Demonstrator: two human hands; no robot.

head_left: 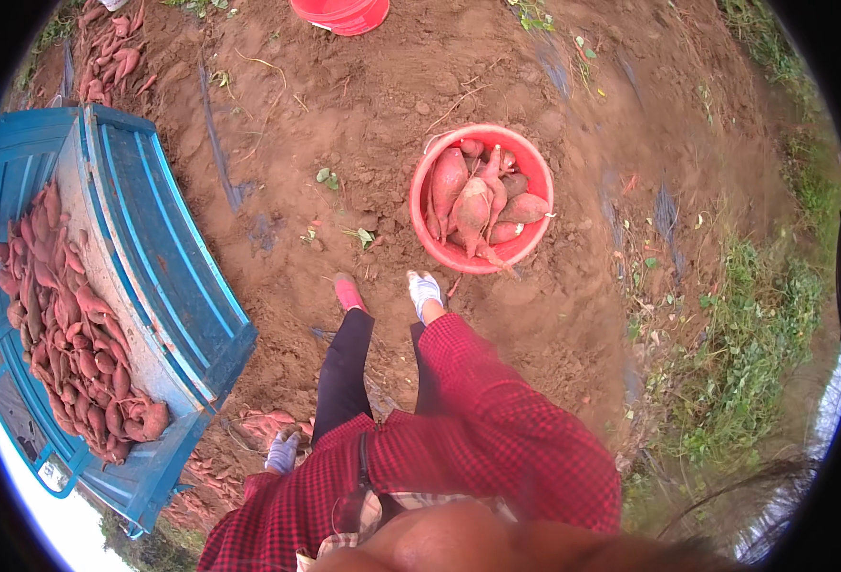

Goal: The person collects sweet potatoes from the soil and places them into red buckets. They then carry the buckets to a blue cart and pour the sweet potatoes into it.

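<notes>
Red-and-black checked cloth (482, 381) covers me, and nearer me than the round red plastic bucket (417, 205), off to its left, hangs my left hand (282, 452) in a pale glove; I cannot tell whether it holds anything. Close by that hand in view, loose pinkish sweet potatoes (268, 421) lie on the soil, so some look left to gather. My right hand (424, 292), in a white-and-lavender glove, is just beside the bucket's near rim; I see nothing in it, but cannot tell how far its fingers are spread. Plump reddish sweet potatoes (473, 205) nearly fill the bucket, so I'd judge this load close to complete. Left of the bucket, a long heap of sweet potatoes (72, 329) already lies in a blue metal cart bed, whose ribbed blue side wall (158, 229) stands between. Right of the bucket, dark plastic strips (666, 224) and green vines (759, 324) clutter the ground. Beyond it, far left, more loose roots (120, 62) remain; farthest ahead sits a second red bucket (349, 21), partly cut off.
</notes>
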